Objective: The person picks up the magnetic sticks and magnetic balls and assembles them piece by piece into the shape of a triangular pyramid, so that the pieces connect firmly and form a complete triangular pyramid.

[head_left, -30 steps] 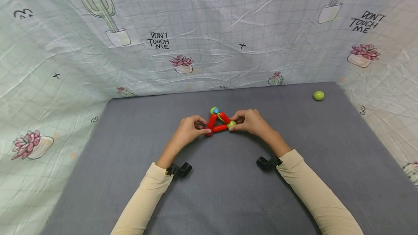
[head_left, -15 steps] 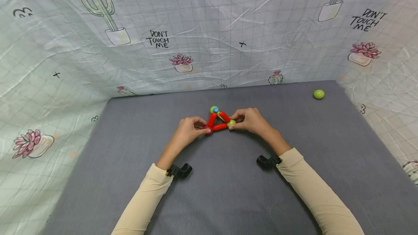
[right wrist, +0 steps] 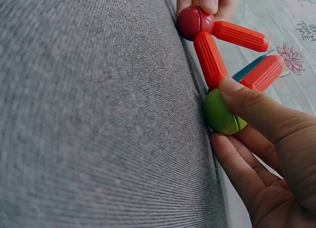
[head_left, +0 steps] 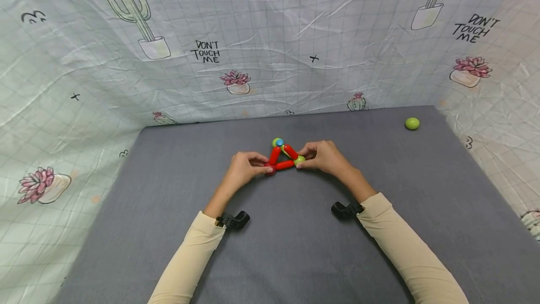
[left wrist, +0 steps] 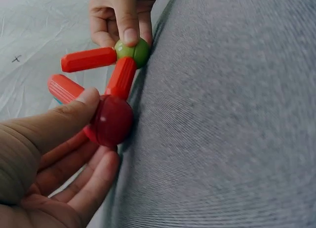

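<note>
My left hand (head_left: pixel 246 169) pinches a dark red ball (left wrist: pixel 114 120) between thumb and fingers. Opposite it, my right hand (head_left: pixel 324 157) holds a green ball (right wrist: pixel 222 112) in the same way. A ridged red rod (right wrist: pixel 211 60) joins the two balls low over the grey surface. From the red ball rises a second red rod (head_left: pixel 274 155), and from the green ball a third red rod (left wrist: pixel 89 59); their free ends lean inward. Behind them in the head view show another green ball (head_left: pixel 276 142) and a blue piece (head_left: pixel 280 142), partly hidden by the rods.
A loose green ball (head_left: pixel 412 123) lies at the back right of the grey-covered table (head_left: pixel 278 247). A cloth printed with cacti (head_left: pixel 270 36) hangs behind and along both sides. Each wrist wears a black camera mount (head_left: pixel 233 220).
The hands and the pieces they hold stay almost still. The whole head view shifts slightly up and then back down.
</note>
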